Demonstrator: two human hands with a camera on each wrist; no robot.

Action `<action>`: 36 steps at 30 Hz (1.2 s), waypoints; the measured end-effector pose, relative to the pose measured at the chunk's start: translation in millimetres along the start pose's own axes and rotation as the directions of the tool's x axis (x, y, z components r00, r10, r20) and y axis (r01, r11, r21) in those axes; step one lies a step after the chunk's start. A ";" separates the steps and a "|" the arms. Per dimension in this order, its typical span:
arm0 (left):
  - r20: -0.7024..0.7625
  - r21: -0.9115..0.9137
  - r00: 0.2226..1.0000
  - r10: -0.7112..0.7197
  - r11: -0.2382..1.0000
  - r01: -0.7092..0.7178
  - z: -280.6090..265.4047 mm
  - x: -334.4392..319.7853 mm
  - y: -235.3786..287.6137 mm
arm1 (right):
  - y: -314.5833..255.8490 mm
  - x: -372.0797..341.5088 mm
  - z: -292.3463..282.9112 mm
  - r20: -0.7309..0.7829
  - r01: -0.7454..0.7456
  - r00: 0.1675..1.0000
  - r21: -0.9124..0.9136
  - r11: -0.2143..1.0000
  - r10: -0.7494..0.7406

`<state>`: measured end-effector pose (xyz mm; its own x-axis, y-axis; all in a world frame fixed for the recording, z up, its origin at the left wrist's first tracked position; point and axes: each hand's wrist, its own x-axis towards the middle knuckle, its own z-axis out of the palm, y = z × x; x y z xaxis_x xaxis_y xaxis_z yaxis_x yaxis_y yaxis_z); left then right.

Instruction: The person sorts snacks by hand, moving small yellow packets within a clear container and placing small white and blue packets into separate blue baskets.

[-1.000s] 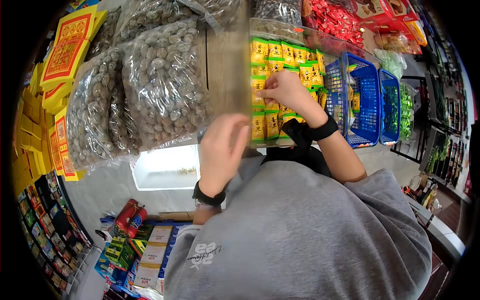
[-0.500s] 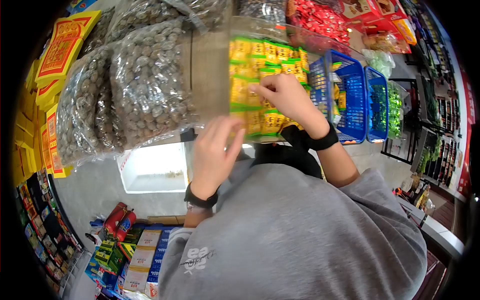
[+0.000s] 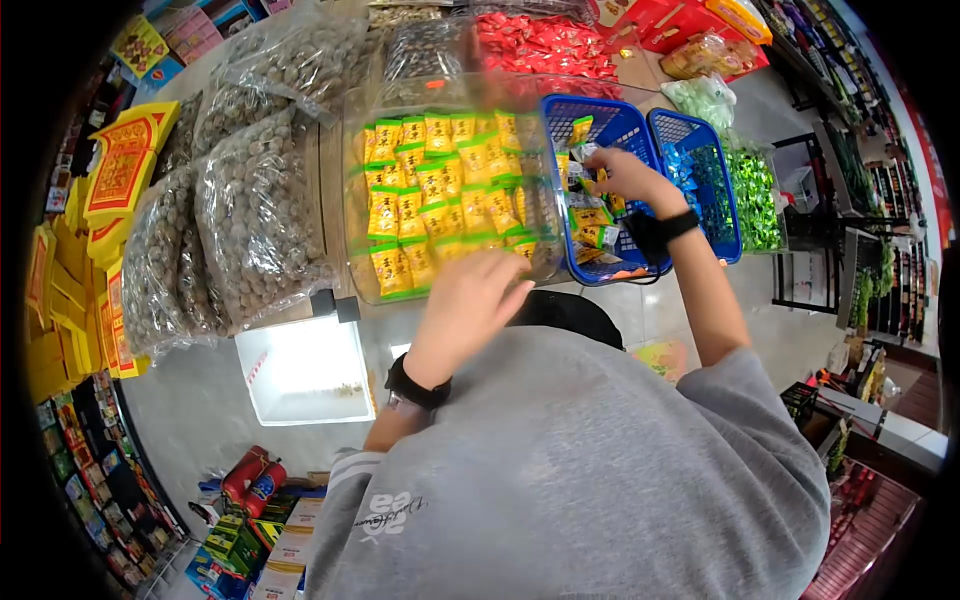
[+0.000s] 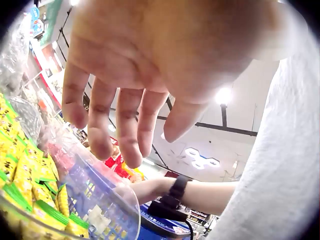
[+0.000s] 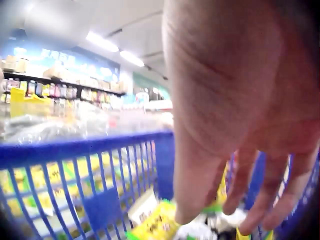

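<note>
Rows of yellow packets with green ends (image 3: 440, 180) fill a clear tray (image 3: 352, 230) in front of me. My left hand (image 3: 472, 305) hovers at the tray's near edge, and the left wrist view shows its fingers loosely bent and holding nothing. To the right, my right hand (image 3: 632, 180) reaches down into a blue basket (image 3: 597, 110) that holds more yellow packets and some white and dark ones. In the right wrist view its thumb and fingers hang spread over the contents, the thumb tip right at a yellow packet (image 5: 155, 222).
Right of the basket stand a second blue basket (image 3: 725, 215) and a bin of green-wrapped items (image 3: 752, 200). Red-wrapped packets (image 3: 545, 50) lie behind the tray. Large clear bags of round brown goods (image 3: 260, 200) lie on the left. A white box (image 3: 308, 370) sits below the counter.
My right hand has moved rightward from over the tray into the blue basket. The left hand stays near the tray's near edge, and the view has shifted so more of the tray shows.
</note>
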<state>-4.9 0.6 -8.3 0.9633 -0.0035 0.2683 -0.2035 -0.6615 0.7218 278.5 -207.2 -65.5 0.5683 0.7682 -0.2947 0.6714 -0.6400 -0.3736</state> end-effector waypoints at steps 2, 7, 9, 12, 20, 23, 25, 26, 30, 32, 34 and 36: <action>0.021 0.022 1.000 0.019 1.000 -0.019 6.0 8.1 9.6 | 15.2 9.3 14.5 0.084 0.023 0.996 0.038 0.999 -0.027; -0.032 0.029 0.999 0.001 1.000 0.000 23.7 14.9 24.6 | 21.4 28.5 26.2 0.146 0.053 0.987 0.060 0.997 -0.062; -0.047 0.034 0.997 -0.053 0.998 0.055 29.0 12.3 29.3 | 27.5 24.8 19.5 0.134 -0.014 0.991 0.211 0.977 -0.015; -0.082 0.028 0.989 -0.121 0.992 0.124 35.5 6.2 36.2 | 22.4 17.0 11.8 0.038 0.013 0.999 0.294 0.956 -0.025; -0.081 -0.048 0.969 -0.234 0.972 0.231 18.4 -14.8 31.5 | -37.6 -12.9 -23.6 -0.454 0.346 0.890 0.738 0.579 0.047; -0.094 -0.083 0.978 -0.185 0.981 0.178 -2.8 -24.2 12.7 | -90.3 -36.6 -38.5 -0.358 0.274 0.932 0.799 0.535 0.057; -0.080 -0.079 0.984 -0.159 0.985 0.152 -17.7 -31.1 0.2 | -134.3 -37.8 -26.9 -0.377 0.314 0.923 0.855 0.413 0.080; -0.074 -0.072 0.987 -0.143 0.988 0.137 -25.7 -33.2 -6.7 | -152.1 -32.8 -20.3 -0.342 0.273 0.932 0.880 0.390 0.120; -0.078 -0.063 0.991 -0.105 0.993 0.100 -55.8 -44.9 -24.6 | -192.1 29.2 6.7 -0.330 0.199 0.932 0.811 0.550 0.149; -0.076 -0.061 0.993 -0.090 0.994 0.085 -67.8 -49.0 -33.6 | -197.6 71.1 12.4 -0.303 0.113 0.936 0.743 0.660 0.180; -0.073 -0.098 0.995 -0.069 0.993 0.062 -73.9 -51.8 -42.4 | -205.5 120.9 21.1 -0.282 0.023 0.941 0.606 0.795 0.188; -0.051 -0.087 0.999 0.001 0.996 -0.005 -81.3 -53.3 -51.9 | -209.4 160.4 36.2 -0.316 -0.011 0.932 0.471 0.882 0.180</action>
<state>-59.9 96.1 -8.2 0.9531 0.0338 0.3009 -0.2231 -0.5934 0.7734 211.8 50.6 -66.4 0.8004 0.5960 -0.0639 0.3624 -0.5660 -0.7405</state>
